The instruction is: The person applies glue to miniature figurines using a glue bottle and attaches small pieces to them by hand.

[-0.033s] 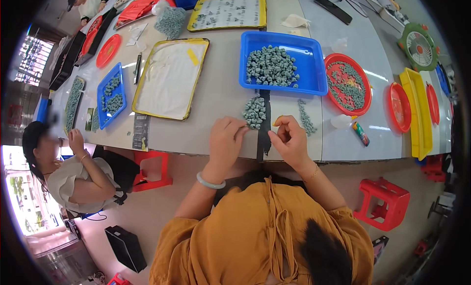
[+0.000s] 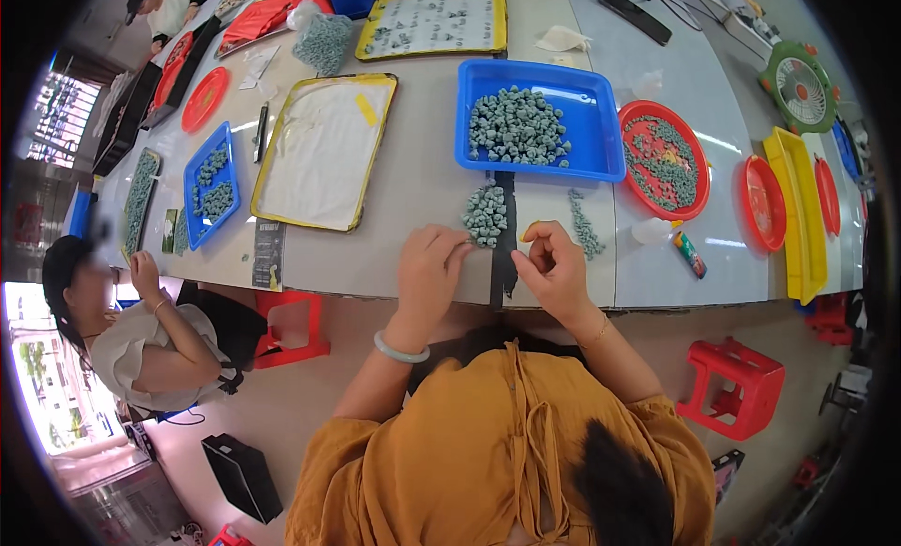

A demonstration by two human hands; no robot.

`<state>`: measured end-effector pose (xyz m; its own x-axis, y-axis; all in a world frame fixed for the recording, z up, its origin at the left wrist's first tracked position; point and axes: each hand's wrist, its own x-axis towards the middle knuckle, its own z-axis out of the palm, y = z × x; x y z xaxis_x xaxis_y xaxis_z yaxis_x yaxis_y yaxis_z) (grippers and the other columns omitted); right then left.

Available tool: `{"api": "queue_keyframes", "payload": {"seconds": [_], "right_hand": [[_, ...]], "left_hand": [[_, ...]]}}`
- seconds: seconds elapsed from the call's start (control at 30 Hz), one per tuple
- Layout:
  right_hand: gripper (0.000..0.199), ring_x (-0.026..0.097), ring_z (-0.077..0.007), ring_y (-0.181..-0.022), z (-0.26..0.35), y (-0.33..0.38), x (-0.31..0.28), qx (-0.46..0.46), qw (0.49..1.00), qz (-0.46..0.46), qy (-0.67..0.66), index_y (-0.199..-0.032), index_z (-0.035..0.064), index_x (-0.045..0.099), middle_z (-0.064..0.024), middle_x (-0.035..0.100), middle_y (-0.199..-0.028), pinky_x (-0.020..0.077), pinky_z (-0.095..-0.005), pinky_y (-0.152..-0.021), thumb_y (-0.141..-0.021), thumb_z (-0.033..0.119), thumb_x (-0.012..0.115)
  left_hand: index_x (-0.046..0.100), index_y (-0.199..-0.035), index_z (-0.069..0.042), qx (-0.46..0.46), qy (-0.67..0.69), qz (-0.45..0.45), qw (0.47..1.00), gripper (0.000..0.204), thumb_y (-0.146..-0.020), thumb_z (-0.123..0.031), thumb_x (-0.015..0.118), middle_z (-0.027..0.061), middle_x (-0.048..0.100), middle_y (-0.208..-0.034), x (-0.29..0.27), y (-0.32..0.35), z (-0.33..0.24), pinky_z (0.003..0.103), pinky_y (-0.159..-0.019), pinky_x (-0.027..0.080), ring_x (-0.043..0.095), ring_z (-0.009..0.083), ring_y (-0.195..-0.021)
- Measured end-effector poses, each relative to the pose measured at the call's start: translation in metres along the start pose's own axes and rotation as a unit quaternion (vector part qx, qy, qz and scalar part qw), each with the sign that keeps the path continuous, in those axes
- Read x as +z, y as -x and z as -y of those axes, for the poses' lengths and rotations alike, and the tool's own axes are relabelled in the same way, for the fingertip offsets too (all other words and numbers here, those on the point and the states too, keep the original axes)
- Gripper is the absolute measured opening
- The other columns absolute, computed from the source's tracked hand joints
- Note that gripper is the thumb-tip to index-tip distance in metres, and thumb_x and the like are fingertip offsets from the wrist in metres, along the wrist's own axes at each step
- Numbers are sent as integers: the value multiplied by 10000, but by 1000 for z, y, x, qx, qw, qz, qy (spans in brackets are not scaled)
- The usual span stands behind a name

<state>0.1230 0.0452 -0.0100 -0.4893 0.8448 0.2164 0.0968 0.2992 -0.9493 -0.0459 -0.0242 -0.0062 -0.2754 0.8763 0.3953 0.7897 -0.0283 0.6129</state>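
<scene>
The pile of green pieces [image 2: 486, 215] lies on the table [image 2: 422, 142] straight in front of me, beside the dark strip [image 2: 504, 274] that runs toward the table's edge. My left hand [image 2: 433, 272] is at the pile's near left edge, thumb and forefinger drawn close together; whether a piece is pinched between them I cannot tell. My right hand [image 2: 557, 272] stands just right of the strip, fingers curled, with a narrow gap between thumb and forefinger and a yellow patch at the forefinger's tip; whether it holds anything I cannot tell. A narrow row of smaller green bits [image 2: 586, 229] lies beyond the right hand. Behind the pile is a blue tray [image 2: 596, 123], with many more green pieces gathered mostly in its left part. To its right a round red tray [image 2: 692, 208] bears scattered green bits; near its lower rim lie a white bottle [image 2: 649, 231] and a green tube [image 2: 690, 255]. To the left is a yellow-rimmed tray [image 2: 314, 161] with a white lining; a second lined tray [image 2: 430, 51], farther back, bears green pieces. A phone [image 2: 636, 17] lies at the far right and a green fan [image 2: 801, 89] stands beyond it. A co-worker [image 2: 174, 344] sits at my left.
</scene>
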Motion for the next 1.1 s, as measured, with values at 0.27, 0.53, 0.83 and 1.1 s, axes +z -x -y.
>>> {"api": "queue_keyframes", "payload": {"seconds": [0.27, 0.53, 0.83, 1.1], "right_hand": [[210, 267, -47, -454, 3, -6, 1, 9, 1000, 19, 15, -890, 48, 491, 29, 339, -508, 228, -215, -439, -738, 5, 629], [235, 484, -160, -612, 5, -3, -2, -29, 996, -23, 75, -929, 49, 519, -55, 495, -686, 386, -271, -576, -726, 55, 637], [531, 346, -317, -1231, 10, -18, -61, -108, 910, 83, 391, -1188, 59, 471, -143, 391, -1314, 288, -436, -998, -753, 302, 654], [507, 357, -355, -1198, -26, -42, -53, -122, 910, 84, 386, -1201, 43, 458, -171, 383, -1297, 293, -431, -1001, -770, 237, 642]], "left_hand": [[608, -873, -3, -50, 136, 9, 989, 103, -773, -18, 630, 113, 629, -797, -4, 4, -4, 258, -639, 474, 610, 193, -696], [608, -866, -8, -43, 207, 70, 975, 123, -749, -18, 646, 110, 626, -772, 10, 3, -18, 265, -612, 476, 613, 190, -667], [607, -859, -22, -15, 216, 70, 974, 130, -738, -8, 650, 104, 614, -750, 10, 0, -14, 269, -587, 463, 598, 204, -648], [602, -850, -16, -7, 215, 73, 974, 125, -736, -2, 651, 109, 612, -765, 8, -7, -13, 281, -591, 465, 596, 219, -656]]}}
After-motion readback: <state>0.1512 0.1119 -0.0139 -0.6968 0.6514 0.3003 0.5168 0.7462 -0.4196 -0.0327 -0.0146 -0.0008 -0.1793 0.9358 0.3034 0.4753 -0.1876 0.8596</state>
